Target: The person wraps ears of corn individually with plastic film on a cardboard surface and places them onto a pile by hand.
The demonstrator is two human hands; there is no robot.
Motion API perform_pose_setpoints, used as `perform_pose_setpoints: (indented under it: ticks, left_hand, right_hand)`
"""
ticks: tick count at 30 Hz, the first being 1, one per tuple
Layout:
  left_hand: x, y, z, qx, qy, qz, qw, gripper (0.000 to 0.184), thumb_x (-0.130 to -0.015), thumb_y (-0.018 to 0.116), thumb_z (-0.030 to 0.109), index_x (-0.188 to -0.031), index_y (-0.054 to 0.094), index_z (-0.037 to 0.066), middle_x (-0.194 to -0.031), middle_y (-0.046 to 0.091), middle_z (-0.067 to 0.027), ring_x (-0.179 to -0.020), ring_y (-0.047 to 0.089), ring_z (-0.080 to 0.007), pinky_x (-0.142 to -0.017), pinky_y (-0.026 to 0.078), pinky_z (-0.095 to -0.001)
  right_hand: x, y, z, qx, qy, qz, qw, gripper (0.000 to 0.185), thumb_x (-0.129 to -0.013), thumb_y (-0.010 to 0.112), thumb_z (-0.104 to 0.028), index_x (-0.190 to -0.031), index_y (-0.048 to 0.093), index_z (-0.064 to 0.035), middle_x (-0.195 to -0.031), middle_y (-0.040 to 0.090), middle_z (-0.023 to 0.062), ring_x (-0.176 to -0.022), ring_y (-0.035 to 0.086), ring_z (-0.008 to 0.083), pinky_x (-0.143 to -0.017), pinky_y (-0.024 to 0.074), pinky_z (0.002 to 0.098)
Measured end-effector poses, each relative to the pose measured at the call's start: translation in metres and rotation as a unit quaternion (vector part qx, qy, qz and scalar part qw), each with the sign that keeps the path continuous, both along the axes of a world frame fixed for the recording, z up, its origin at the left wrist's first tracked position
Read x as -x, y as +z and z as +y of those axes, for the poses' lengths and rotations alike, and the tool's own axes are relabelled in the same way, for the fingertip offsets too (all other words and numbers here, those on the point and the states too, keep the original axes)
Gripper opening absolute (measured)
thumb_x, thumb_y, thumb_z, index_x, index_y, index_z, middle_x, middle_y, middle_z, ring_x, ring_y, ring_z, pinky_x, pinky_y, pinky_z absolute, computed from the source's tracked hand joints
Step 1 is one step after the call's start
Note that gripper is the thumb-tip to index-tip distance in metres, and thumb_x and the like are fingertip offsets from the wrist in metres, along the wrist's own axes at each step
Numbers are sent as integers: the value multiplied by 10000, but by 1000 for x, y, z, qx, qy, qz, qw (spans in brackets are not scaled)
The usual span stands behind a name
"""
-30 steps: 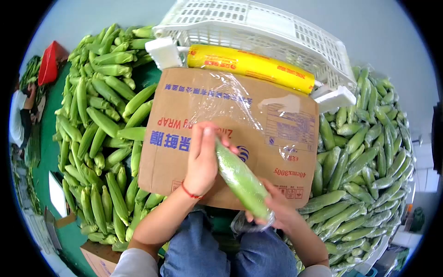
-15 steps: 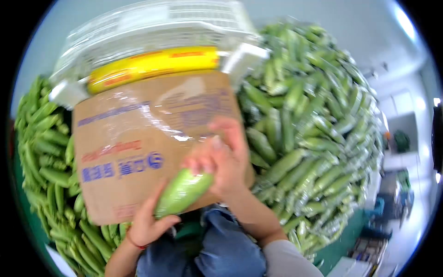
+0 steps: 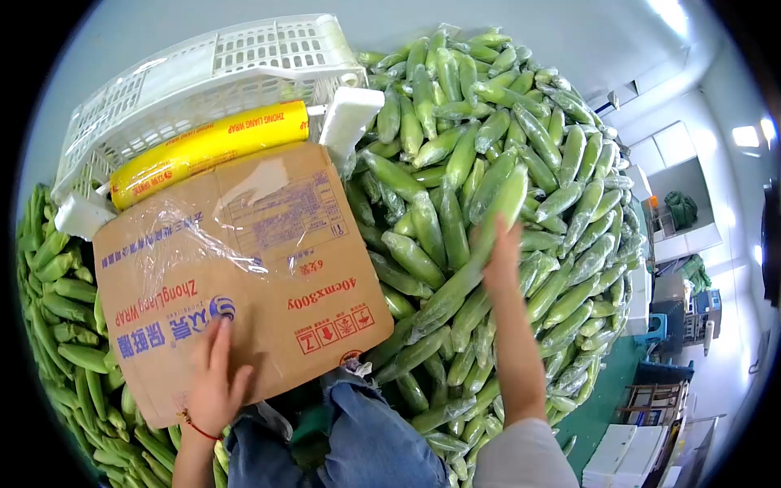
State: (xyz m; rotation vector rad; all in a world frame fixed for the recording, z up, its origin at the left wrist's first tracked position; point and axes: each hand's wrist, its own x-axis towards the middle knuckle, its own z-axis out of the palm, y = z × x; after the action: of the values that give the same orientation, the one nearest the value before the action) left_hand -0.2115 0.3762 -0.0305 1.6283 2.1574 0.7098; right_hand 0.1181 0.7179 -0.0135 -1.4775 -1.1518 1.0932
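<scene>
My left hand (image 3: 215,382) rests open at the lower part of a printed cardboard sheet (image 3: 268,276), fingers stretched out and holding nothing. Out to the right, my right hand (image 3: 502,259) is closed around a green ear of corn (image 3: 507,198) in its husk, over the heap of film-wrapped corn (image 3: 561,187). Beyond the cardboard lies a yellow roll of cling wrap (image 3: 211,150), set between white end blocks. Loose film clings to the cardboard's upper surface.
Behind the roll stands a white plastic crate (image 3: 268,49). Unwrapped corn (image 3: 69,333) is heaped along the left. Farther right are a blue stool (image 3: 651,331) and stacked white boards (image 3: 622,455) on the green floor.
My right hand has moved from above the cardboard to the wrapped heap on the right, carrying the ear of corn. My left hand has let go of it; the view has shifted right.
</scene>
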Motion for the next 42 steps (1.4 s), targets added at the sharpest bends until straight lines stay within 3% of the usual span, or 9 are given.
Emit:
perform_pose_setpoints:
  ticks: [3,6,10,18,23,27,34,37,42]
  left_hand:
    - [11,-16,-24,-15,95,84,992,729,-753,706,29,-1419,409,24,-1469,350,-259,-1311,400,-433,-1064,368,-462]
    - [35,-23,-37,-29,183,107,977,702,-744,739,63,-1388,460,49,-1470,362,-238,-1287,435,-414,-1051,384,-453]
    - [93,-30,-11,-78,224,90,967,564,-787,732,107,-1316,541,63,-1445,427,-167,-1264,478,-359,-1026,416,-412]
    - [170,-25,-1,-150,135,130,971,110,-857,631,48,-930,551,64,-823,657,-107,-683,639,-325,-584,505,-383]
    - [101,-13,-114,-161,-57,101,980,180,-790,692,62,-905,556,86,-813,632,-53,-707,645,-276,-614,515,-385]
    - [21,-78,-204,-160,15,168,973,167,-770,652,94,-925,588,85,-972,619,-90,-908,620,-274,-747,513,-368]
    - [29,-219,-290,360,385,38,849,697,-863,633,255,-1479,315,190,-1290,516,-142,-1159,512,-342,-919,452,-453]
    - [28,-227,-312,185,395,-54,898,569,-921,573,275,-1431,362,135,-1097,609,-180,-950,607,-363,-832,490,-477]
    - [13,-120,-302,-33,641,-586,495,370,-1023,379,444,-1135,524,123,-830,615,-54,-603,464,-120,-472,364,-245]
  right_hand:
    - [-94,-36,100,-310,-125,-457,824,656,-914,636,-308,-1438,368,-18,-1418,419,261,-1299,415,381,-1115,277,492]
    - [16,-9,16,-253,134,-247,926,624,-878,673,-266,-1402,428,-30,-1430,431,199,-1311,395,393,-1096,309,482]
    - [162,-16,-111,-368,476,-422,678,489,-771,756,-261,-1220,613,-131,-1391,485,123,-1269,442,336,-1025,380,447]
    - [191,-47,-82,-130,453,-125,873,111,-890,659,-83,-969,633,-10,-802,654,32,-783,613,101,-720,495,252]
    - [115,-19,-118,2,591,-234,772,70,-896,610,-46,-850,612,7,-713,625,18,-627,552,86,-587,446,229]
    - [100,-33,-140,32,595,-213,774,71,-901,618,-51,-878,612,16,-706,630,25,-619,563,77,-570,453,222]
    - [106,-34,-136,126,583,-202,777,81,-924,615,-74,-907,596,4,-709,624,32,-571,552,59,-526,453,206]
    - [97,-37,-137,119,582,-199,780,74,-929,608,-72,-918,594,0,-713,625,31,-564,555,64,-515,455,208]
    - [106,-34,-143,105,567,-217,788,44,-925,579,-30,-910,596,8,-709,614,41,-557,542,72,-501,451,215]
